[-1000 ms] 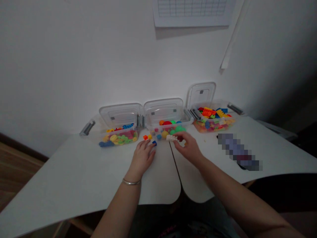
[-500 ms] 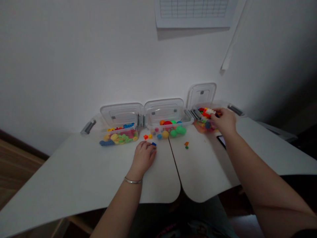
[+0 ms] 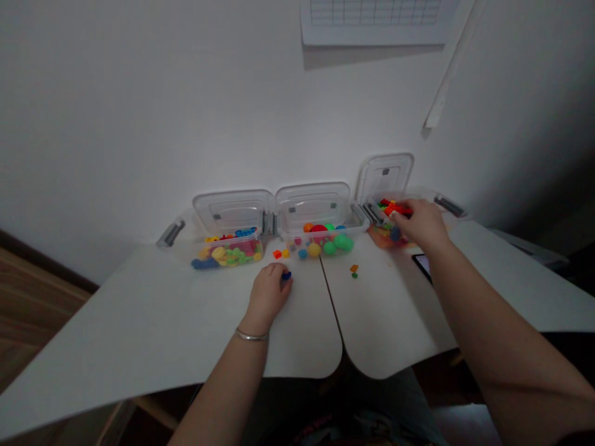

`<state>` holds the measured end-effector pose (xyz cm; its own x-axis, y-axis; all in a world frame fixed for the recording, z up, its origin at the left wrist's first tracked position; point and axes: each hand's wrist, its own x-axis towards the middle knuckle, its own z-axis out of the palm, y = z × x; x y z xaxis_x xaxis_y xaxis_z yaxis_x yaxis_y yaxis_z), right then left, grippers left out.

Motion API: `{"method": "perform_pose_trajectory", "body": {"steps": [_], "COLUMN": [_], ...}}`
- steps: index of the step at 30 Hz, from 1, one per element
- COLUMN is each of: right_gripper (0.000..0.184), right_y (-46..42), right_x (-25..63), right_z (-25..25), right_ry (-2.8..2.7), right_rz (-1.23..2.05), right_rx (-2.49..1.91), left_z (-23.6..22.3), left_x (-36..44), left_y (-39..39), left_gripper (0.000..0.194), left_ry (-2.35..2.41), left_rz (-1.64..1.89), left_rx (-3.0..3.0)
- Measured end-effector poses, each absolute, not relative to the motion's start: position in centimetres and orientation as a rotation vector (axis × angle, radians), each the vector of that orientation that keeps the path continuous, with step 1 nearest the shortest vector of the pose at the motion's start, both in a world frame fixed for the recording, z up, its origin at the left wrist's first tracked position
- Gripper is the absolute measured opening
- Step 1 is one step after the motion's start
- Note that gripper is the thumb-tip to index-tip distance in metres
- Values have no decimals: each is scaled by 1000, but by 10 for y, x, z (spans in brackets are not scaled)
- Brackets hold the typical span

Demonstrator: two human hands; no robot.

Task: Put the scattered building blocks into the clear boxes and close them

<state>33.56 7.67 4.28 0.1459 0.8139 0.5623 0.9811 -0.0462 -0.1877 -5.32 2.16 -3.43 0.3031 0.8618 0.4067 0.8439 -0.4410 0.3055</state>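
Note:
My left hand (image 3: 268,291) rests on the table with its fingers curled around a small dark blue building brick (image 3: 287,275). Past its fingertips lie a small orange-red brick (image 3: 277,254) and a yellow one (image 3: 286,253). My right hand (image 3: 422,223) reaches into the right clear box (image 3: 383,238), its fingers bent and pressed together among the bricks. Red bricks (image 3: 403,210) show between thumb and forefinger; whether they are gripped or lie in the box is unclear. The white brick seen earlier is hidden or lost among the others.
A middle clear box (image 3: 292,238) holds coloured balls, and a left clear box (image 3: 260,238) holds coloured pieces; all lids stand raised. Small orange (image 3: 354,268) and green (image 3: 354,275) pieces lie right of the table seam (image 3: 331,297). A phone (image 3: 422,265) sits under my right forearm.
My right hand has carried a white brick from the middle over to the right box, and its fingers are lower in it. My left fingers have drawn the blue brick in closer.

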Motion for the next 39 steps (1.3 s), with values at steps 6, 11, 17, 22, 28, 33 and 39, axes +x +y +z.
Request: {"method": "perform_pose_trajectory", "body": {"steps": [6, 11, 17, 22, 28, 33, 39], "right_gripper": [48, 46, 39, 27, 30, 23, 15], "right_y": [68, 67, 42, 12, 5, 9, 15], "right_x": [314, 313, 278, 210, 143, 132, 133], "right_z": [28, 22, 37, 28, -21, -38, -52], "right_ry": [-1830, -1822, -1743, -1873, -1905, -1805, -1671], "right_rz": [-551, -625, -545, -69, 728, 1039, 1231], "right_rx": [-1912, -1952, -1661, -1290, -1264, -1161, -1015], "left_z": [-41, -44, -44, -42, -36, -35, -37], "left_x": [-55, -57, -56, -54, -48, -45, -47], "left_y": [24, 26, 25, 22, 16, 12, 12], "left_gripper": [32, 32, 44, 42, 31, 25, 20], "left_ry": [1550, 1568, 1541, 1427, 1188, 1130, 1147], "left_rz": [792, 821, 1004, 1046, 1020, 1043, 1023], "left_rx": [2546, 2523, 2260, 2210, 2354, 2426, 2543]}}
